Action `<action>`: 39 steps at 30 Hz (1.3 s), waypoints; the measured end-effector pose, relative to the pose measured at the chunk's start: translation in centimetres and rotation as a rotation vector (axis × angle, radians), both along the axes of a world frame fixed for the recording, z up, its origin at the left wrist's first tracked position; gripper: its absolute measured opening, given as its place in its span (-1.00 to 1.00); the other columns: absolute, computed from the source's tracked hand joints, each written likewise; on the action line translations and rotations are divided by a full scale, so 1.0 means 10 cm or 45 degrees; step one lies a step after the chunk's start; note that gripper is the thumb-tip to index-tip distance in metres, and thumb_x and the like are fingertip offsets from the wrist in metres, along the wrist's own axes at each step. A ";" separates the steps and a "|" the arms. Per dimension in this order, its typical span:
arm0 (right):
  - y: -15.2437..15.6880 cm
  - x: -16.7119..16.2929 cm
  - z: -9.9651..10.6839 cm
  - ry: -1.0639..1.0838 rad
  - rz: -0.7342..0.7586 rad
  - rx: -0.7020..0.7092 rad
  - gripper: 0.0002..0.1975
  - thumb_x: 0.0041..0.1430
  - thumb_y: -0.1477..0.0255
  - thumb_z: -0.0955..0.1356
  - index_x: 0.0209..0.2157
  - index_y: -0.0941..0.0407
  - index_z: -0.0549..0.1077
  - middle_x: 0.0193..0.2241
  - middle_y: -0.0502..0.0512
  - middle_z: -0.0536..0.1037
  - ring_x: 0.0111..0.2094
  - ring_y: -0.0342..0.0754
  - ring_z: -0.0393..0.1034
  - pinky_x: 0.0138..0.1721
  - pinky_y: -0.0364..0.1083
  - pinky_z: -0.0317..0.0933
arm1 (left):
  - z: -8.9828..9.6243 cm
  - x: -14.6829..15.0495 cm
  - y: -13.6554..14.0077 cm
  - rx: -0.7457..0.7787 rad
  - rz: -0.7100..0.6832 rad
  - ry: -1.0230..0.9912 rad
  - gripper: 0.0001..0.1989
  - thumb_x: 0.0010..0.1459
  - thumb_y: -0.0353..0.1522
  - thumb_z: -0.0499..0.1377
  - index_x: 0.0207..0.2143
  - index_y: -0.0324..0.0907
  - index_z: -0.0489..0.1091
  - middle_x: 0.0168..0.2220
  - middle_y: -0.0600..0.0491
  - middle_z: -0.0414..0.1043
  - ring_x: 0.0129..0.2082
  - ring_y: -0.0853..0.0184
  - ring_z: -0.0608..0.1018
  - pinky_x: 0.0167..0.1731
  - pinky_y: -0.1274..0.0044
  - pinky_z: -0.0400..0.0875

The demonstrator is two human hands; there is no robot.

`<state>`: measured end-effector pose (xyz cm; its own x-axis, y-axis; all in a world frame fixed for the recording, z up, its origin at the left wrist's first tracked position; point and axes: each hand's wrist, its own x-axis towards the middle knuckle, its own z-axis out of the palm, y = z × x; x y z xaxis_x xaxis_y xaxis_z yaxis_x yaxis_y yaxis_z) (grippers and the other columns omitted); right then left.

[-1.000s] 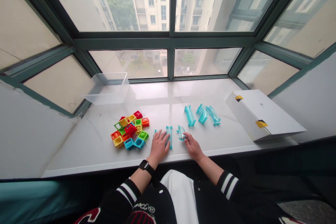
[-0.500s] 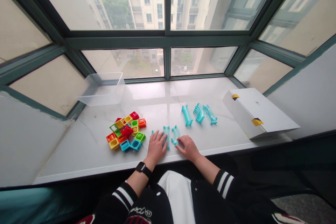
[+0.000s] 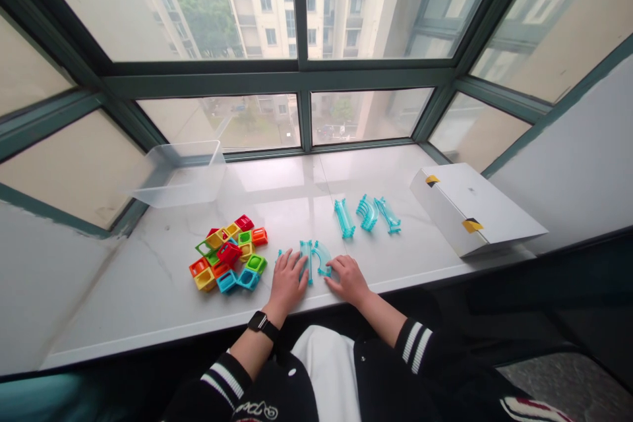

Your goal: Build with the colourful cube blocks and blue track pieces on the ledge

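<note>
At lower centre of the frame, find the straight turquoise piece (image 3: 309, 257) lying on the white tabletop (image 3: 420, 264), with the curved turquoise piece (image 3: 322, 253) just to its right. Note the left hand (image 3: 288, 277) loosely open, fingers spread and bent over the left side of the straight piece; note the right hand (image 3: 349, 279) pinched, thumb and fingers about the lower end of the curve. Hard to tell what lies beneath the left palm, beyond one turquoise tip (image 3: 279, 252) poking out.

Best to steady the straight piece with light fingertip pressure, to guide the curve flat along the surface, and to avoid bearing down on one end, for fear of tipping it.

At left of the frame, see the translucent tub (image 3: 178, 196), tabletop showing through its walls, and below it a heap of coloured blocks (image 3: 228, 254), outside the tub. At right, see a white box (image 3: 475, 201), insides hidden. Above the right hand, count three turquoise stacks (image 3: 366, 213).
</note>
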<state>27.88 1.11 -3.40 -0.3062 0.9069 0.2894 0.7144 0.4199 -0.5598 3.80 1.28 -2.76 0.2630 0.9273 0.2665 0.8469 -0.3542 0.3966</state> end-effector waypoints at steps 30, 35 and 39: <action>0.34 1.45 1.10 0.399 -0.263 0.118 -0.87 0.34 0.38 0.41 -0.15 -0.01 0.65 -0.18 0.10 0.66 -0.16 0.07 0.56 -0.04 0.06 0.46 | -0.08 -0.06 0.04 0.160 -0.008 0.151 -0.62 0.40 -0.30 0.09 0.19 -0.07 0.50 0.22 -0.09 0.51 0.35 -0.06 0.36 0.34 0.04 0.24; 0.58 1.60 1.03 0.326 -0.466 0.116 -0.85 0.28 0.35 0.40 -0.21 0.02 0.65 -0.23 0.10 0.67 -0.27 0.04 0.55 -0.11 0.05 0.46 | -0.10 -0.07 0.05 0.169 -0.017 0.155 -0.61 0.39 -0.31 0.10 0.20 -0.07 0.50 0.22 -0.09 0.51 0.35 -0.06 0.36 0.34 0.04 0.23; 0.79 1.57 0.96 0.315 -0.522 0.100 -0.84 0.26 0.35 0.40 -0.23 0.03 0.66 -0.24 0.12 0.67 -0.27 0.04 0.55 -0.12 0.02 0.45 | -0.08 -0.05 0.04 0.149 -0.006 0.157 -0.62 0.38 -0.30 0.11 0.18 -0.08 0.51 0.22 -0.10 0.51 0.35 -0.06 0.36 0.35 0.05 0.23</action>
